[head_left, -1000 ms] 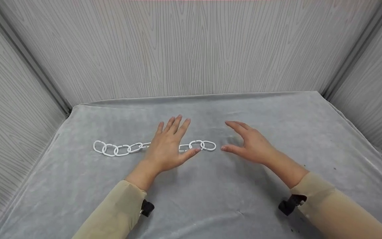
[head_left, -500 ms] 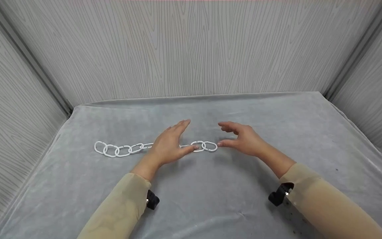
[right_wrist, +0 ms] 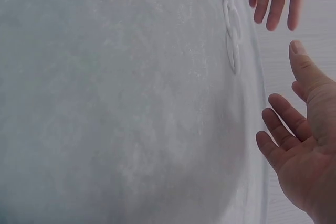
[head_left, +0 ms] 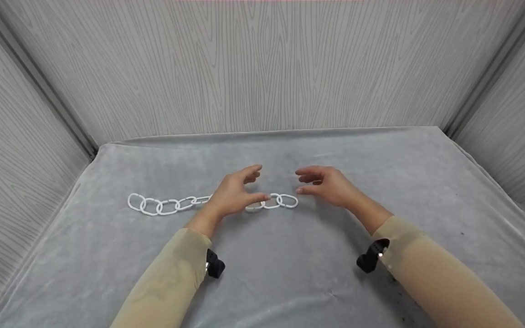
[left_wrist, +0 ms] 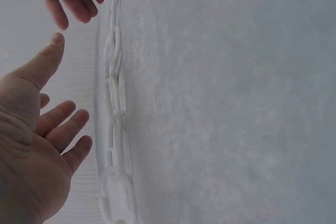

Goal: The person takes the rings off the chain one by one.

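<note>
A white plastic chain [head_left: 158,207] of several oval links lies stretched left to right across the grey cloth. Above its middle part hovers my left hand [head_left: 231,195], hiding some links in the head view, with thumb apart from gently bent fingers. My right hand [head_left: 335,187] is just past the chain's right end, its thumb and fingers spread in a C shape around air. Seen from the left wrist, the chain [left_wrist: 118,145] lies below the left palm [left_wrist: 37,171], apart from it. The right wrist view has the chain's end link [right_wrist: 235,59] below the right hand [right_wrist: 302,145].
A grey plush cloth [head_left: 267,273] covers the table. Wood-grain panels [head_left: 262,64] stand behind it and at both sides. Black wrist straps [head_left: 215,264] show at the cuffs of the beige sleeves [head_left: 167,273].
The right hand has moved left and slightly up in the head view, and its fingers have bent more. The left hand has turned thumb-up, its fingers bending. The chain lies as before.
</note>
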`<state>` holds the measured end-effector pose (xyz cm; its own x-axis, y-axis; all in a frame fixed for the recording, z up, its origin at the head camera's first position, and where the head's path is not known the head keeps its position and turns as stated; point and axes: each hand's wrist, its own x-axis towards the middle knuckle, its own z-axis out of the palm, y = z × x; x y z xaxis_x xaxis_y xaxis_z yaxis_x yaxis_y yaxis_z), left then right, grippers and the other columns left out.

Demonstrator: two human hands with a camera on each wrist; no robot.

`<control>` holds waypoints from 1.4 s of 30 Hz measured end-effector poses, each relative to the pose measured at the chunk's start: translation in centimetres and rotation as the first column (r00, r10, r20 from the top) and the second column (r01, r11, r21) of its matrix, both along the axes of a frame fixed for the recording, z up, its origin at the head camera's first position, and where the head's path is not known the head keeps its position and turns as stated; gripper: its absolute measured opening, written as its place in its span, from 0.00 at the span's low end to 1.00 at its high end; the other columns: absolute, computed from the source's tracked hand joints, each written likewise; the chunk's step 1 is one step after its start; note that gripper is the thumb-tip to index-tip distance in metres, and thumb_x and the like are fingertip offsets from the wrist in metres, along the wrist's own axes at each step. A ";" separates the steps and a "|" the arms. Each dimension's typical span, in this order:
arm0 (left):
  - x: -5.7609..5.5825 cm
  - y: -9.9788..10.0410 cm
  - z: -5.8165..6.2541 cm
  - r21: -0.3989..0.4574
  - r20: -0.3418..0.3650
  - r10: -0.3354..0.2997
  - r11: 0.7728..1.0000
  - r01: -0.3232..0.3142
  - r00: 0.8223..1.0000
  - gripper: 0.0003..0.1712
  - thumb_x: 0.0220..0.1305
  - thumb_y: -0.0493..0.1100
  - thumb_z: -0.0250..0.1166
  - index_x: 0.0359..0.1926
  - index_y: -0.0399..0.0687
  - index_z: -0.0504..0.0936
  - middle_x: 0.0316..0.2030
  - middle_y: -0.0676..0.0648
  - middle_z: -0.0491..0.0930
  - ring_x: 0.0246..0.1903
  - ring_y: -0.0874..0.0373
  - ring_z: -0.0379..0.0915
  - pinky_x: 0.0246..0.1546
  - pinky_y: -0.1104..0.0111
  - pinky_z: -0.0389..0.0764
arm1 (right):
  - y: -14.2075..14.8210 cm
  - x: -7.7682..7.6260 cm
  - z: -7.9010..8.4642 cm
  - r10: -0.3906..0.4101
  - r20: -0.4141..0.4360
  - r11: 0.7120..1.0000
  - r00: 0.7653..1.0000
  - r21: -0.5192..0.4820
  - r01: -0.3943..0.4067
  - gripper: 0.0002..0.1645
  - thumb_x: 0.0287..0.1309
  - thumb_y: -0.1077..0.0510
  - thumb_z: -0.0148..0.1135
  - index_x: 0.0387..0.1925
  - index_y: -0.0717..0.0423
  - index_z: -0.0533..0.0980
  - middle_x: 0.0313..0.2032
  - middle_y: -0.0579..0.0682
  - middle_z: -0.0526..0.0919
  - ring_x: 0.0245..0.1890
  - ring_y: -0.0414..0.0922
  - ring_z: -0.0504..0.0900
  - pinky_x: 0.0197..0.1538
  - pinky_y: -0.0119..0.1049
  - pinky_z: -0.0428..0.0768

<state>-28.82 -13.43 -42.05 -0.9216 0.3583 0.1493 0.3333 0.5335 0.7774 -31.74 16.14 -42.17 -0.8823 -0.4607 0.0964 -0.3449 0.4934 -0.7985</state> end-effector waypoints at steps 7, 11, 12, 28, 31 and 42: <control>-0.8 0.1 -0.5 0.086 0.087 -0.014 0.996 0.006 0.996 0.45 0.61 0.44 0.80 0.76 0.41 0.72 0.64 0.36 0.81 0.63 0.43 0.79 0.66 0.52 0.75 | -0.5 -0.4 -0.2 -0.028 0.025 1.000 0.999 -0.004 0.028 0.31 0.63 0.52 0.78 0.65 0.60 0.81 0.55 0.57 0.88 0.59 0.53 0.84 0.64 0.52 0.78; -1.1 0.5 -0.7 0.085 0.116 -0.031 0.996 0.021 0.993 0.41 0.63 0.42 0.79 0.74 0.39 0.74 0.61 0.36 0.83 0.61 0.43 0.80 0.65 0.52 0.76 | -0.7 -0.3 -0.5 -0.024 0.040 1.000 0.999 -0.017 0.025 0.30 0.63 0.55 0.78 0.63 0.61 0.82 0.53 0.58 0.88 0.57 0.54 0.84 0.61 0.51 0.78; -1.1 0.6 -0.7 0.087 0.125 -0.037 0.996 0.026 0.991 0.41 0.63 0.42 0.79 0.74 0.39 0.74 0.61 0.37 0.83 0.61 0.44 0.80 0.65 0.52 0.77 | -0.8 -0.3 -0.6 -0.024 0.039 1.000 0.999 -0.012 0.025 0.29 0.63 0.55 0.77 0.63 0.61 0.82 0.52 0.58 0.89 0.56 0.53 0.84 0.59 0.50 0.79; -1.3 0.5 -2.1 0.036 0.122 -0.055 0.998 0.051 0.991 0.24 0.64 0.39 0.77 0.59 0.36 0.86 0.54 0.42 0.87 0.55 0.49 0.82 0.62 0.57 0.77 | -1.3 -0.3 -1.8 -0.019 0.097 0.997 0.995 0.075 0.012 0.19 0.63 0.54 0.78 0.54 0.54 0.88 0.49 0.49 0.90 0.47 0.45 0.81 0.52 0.40 0.78; -1.2 0.4 -2.2 0.009 0.110 -0.051 0.999 0.051 0.993 0.22 0.64 0.40 0.77 0.57 0.37 0.88 0.52 0.43 0.88 0.52 0.52 0.82 0.60 0.59 0.78 | -1.3 -0.2 -2.0 -0.022 0.093 0.997 0.995 0.074 0.015 0.18 0.62 0.54 0.78 0.52 0.54 0.89 0.48 0.48 0.90 0.47 0.44 0.82 0.51 0.38 0.79; -0.8 0.3 -2.1 -0.006 0.072 -0.060 0.998 0.061 0.996 0.12 0.61 0.38 0.78 0.46 0.41 0.92 0.47 0.48 0.89 0.49 0.56 0.81 0.58 0.62 0.77 | -1.7 0.0 -2.2 -0.003 0.038 0.997 0.999 0.072 0.000 0.17 0.60 0.56 0.80 0.50 0.55 0.90 0.47 0.49 0.91 0.49 0.44 0.84 0.54 0.39 0.79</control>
